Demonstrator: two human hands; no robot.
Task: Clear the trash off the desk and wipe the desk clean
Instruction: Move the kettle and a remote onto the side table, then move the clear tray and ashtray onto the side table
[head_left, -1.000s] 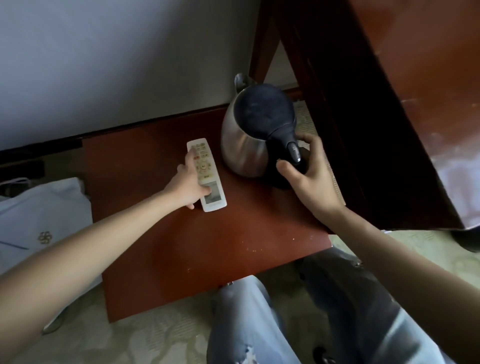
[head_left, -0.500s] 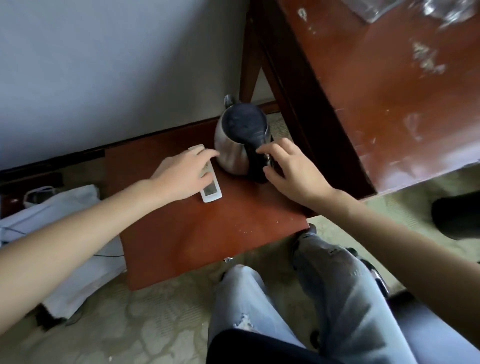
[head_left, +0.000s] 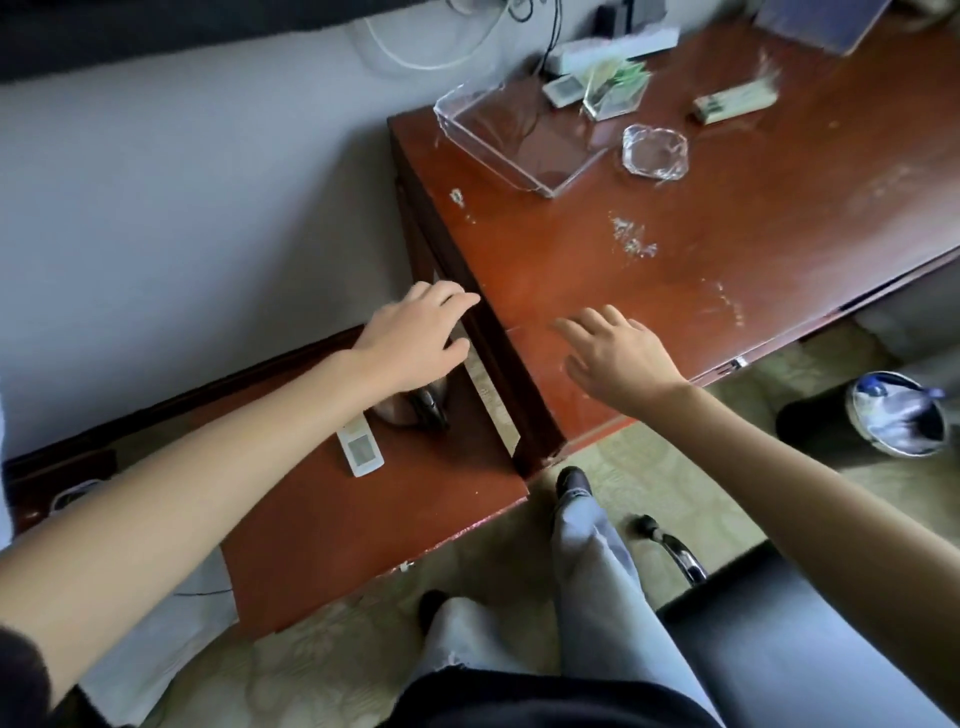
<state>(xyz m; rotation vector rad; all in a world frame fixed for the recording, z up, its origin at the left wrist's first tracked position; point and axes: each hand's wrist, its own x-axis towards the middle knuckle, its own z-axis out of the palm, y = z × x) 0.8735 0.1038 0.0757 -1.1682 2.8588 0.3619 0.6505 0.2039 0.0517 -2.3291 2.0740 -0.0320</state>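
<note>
**While crumbs (head_left: 634, 240) litter the desk (head_left: 753, 218), we hold nothing**

As we look down, our left hand (head_left: 415, 338) hangs at centre frame over the low table (head_left: 363, 535), fingers relaxed and close together, their tips at the desk's dark side edge. Our right hand (head_left: 618, 358) sits just right of it, palm down, fingers spread above the desk's near corner; whether it touches the wood we cannot tell. White crumbs lie scattered mid-desk, right of centre, with a fainter trail nearer the front edge. Toward the top of the frame we see a clear tray (head_left: 545, 150) and a glass ashtray (head_left: 655, 151) beside it. Below the left hand, a white remote (head_left: 360, 447) lies on the low table, next to a kettle (head_left: 423, 410) mostly hidden by our wrist. A lined bin (head_left: 815, 431) stands at the right edge.
</note>
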